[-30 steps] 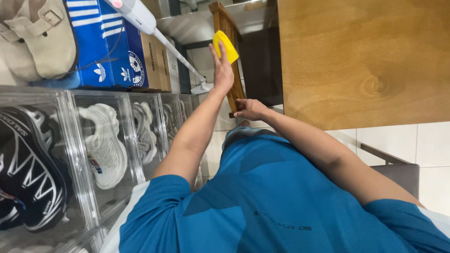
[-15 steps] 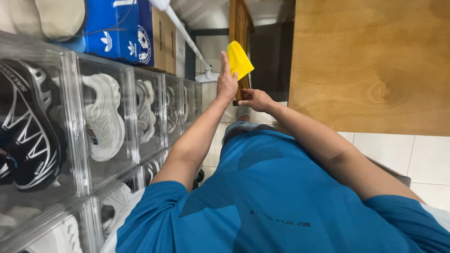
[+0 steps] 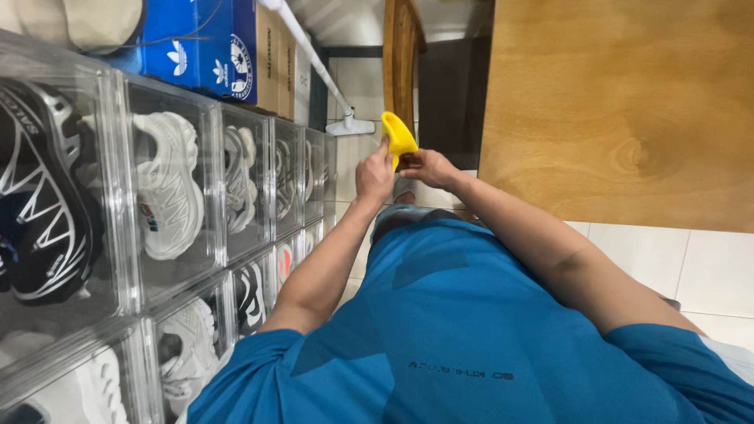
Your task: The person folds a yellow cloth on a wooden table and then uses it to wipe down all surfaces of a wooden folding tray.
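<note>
My left hand (image 3: 374,174) and my right hand (image 3: 428,167) meet in front of my blue shirt (image 3: 440,314). Between them is a small yellow cloth (image 3: 397,132), curled and standing up above the fingers. The left thumb and fingers pinch its lower part. The fingertips of the right hand close on its bottom edge from the other side. A wooden chair (image 3: 402,55) is just beyond the hands.
A wall of clear plastic shoe boxes (image 3: 165,188) with white and black sneakers runs along the left. Blue and brown cardboard shoeboxes (image 3: 228,55) rest on top of the clear boxes. A white mop (image 3: 318,67) leans there. A wooden tabletop (image 3: 620,102) fills the right, above white floor tiles (image 3: 691,263).
My left hand has come down and back from its raised position, bringing the yellow cloth to my right hand, which now grips its lower edge. The cloth has curled from flat.
</note>
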